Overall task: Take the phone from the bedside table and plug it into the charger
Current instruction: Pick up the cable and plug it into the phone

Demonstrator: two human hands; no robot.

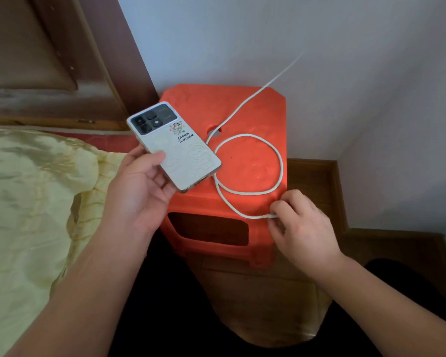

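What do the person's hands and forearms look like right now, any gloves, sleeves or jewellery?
Both are bare. The left hand and right hand wear no gloves, and no rings, watch or bands show. Both forearms are uncovered to the frame's edge, with no sleeves in view. Nails look short and unpainted.

Your white phone is back-up over the orange bedside table, camera block toward 11 o'clock, cartoon sticker below it. The white charger cable comes in from 1 o'clock and loops once on the tabletop; its plug end sits at 5 o'clock, unconnected.
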